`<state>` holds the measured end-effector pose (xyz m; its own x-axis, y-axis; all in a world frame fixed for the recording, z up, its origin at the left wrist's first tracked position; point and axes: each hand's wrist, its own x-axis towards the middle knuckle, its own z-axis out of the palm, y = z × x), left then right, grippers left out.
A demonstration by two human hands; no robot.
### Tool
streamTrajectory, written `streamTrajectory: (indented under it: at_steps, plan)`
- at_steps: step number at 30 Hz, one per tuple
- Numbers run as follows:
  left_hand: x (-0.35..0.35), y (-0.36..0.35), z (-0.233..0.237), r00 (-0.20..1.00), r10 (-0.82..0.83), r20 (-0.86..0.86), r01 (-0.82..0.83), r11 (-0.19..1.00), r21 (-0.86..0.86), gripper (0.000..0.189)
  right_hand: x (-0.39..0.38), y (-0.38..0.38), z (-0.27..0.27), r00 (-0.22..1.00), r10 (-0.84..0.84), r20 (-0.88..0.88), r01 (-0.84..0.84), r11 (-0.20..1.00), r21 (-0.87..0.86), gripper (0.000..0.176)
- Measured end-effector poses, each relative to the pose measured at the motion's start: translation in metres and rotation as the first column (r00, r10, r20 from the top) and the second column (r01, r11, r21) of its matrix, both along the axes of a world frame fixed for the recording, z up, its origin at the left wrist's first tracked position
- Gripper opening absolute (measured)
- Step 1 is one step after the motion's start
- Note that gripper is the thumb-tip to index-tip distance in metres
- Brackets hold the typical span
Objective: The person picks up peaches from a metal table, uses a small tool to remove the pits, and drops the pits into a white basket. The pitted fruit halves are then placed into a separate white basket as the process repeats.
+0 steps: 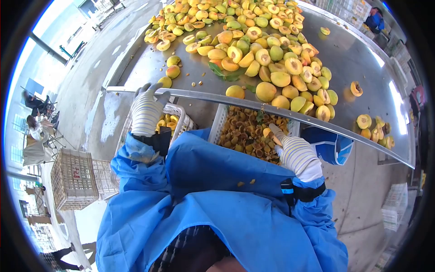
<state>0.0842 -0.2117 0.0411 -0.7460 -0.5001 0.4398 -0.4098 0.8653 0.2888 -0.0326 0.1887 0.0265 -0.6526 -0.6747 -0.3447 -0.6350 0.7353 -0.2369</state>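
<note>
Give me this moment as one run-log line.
left hand: at table edge | right hand: over crate of brown scraps, grip unclear | fruit: piled on tabletop

At left I see a crate (68, 183) with red characters, seated people (38, 127) beyond; at right, pale crates (395, 206).

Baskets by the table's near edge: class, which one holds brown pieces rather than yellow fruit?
The right basket, below the right hand: brown pieces fill it, whereas the left basket, by the left hand, holds yellow fruit.
</note>
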Motion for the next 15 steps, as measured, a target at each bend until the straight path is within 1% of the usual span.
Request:
streamTrajectory:
  at_steps: [1, 2, 3, 4, 6, 8, 10, 11, 12, 14, 15]
  plan:
    - [-0.009, 0.007, 0.001, 0.999, -0.037, -0.03, 0.031, 0.983, -0.18, 0.038, -0.001, -0.003, 0.003, 1.0, 0.001, 0.004, -0.001, 0.999, 0.047, 0.065]
    - [-0.024, 0.017, 0.005, 0.994, -0.108, 0.0, 0.108, 0.992, 0.061, 0.037, 0.0, -0.008, 0.008, 1.0, 0.0, 0.01, -0.001, 0.996, 0.093, 0.066]
    - [-0.043, 0.024, -0.003, 0.969, -0.245, -0.033, 0.247, 0.967, 0.069, 0.037, 0.001, -0.011, 0.011, 1.0, -0.001, 0.015, -0.001, 0.99, 0.141, 0.067]
    - [-0.056, 0.044, 0.001, 0.941, -0.34, -0.01, 0.338, 0.934, 0.113, 0.036, 0.001, -0.012, 0.01, 0.999, -0.044, 0.007, 0.043, 0.99, 0.136, 0.068]
    - [-0.09, 0.068, -0.002, 0.856, -0.509, 0.093, 0.459, 0.829, 0.32, 0.038, 0.001, -0.015, 0.001, 0.991, -0.132, -0.008, 0.132, 0.983, 0.127, 0.068]
    - [-0.113, 0.104, 0.008, 0.862, -0.424, 0.277, 0.308, 0.873, 0.378, 0.046, -0.006, -0.003, -0.024, 0.997, -0.015, -0.074, 0.021, 0.996, 0.086, 0.066]
    - [-0.136, 0.117, -0.014, 0.829, -0.383, 0.408, 0.276, 0.914, 0.297, 0.051, -0.006, 0.001, -0.026, 0.995, 0.03, -0.096, -0.029, 0.999, 0.014, 0.06]
    - [-0.145, 0.118, -0.024, 0.809, -0.357, 0.467, 0.263, 0.931, 0.254, 0.054, -0.005, 0.002, -0.022, 0.996, 0.02, -0.085, -0.024, 0.999, -0.041, 0.057]
    - [-0.148, 0.117, -0.025, 0.816, -0.369, 0.446, 0.259, 0.922, 0.289, 0.055, -0.004, 0.001, -0.015, 0.997, 0.012, -0.074, -0.019, 0.995, -0.095, 0.053]
    - [-0.151, 0.115, -0.027, 0.825, -0.391, 0.408, 0.251, 0.901, 0.355, 0.057, 0.003, -0.001, 0.009, 0.998, -0.015, -0.056, 0.003, 0.976, -0.217, 0.053]
    - [-0.15, 0.111, -0.028, 0.863, -0.407, 0.3, 0.229, 0.844, 0.485, 0.056, 0.006, -0.002, 0.015, 0.999, -0.027, -0.046, 0.013, 0.96, -0.279, 0.054]
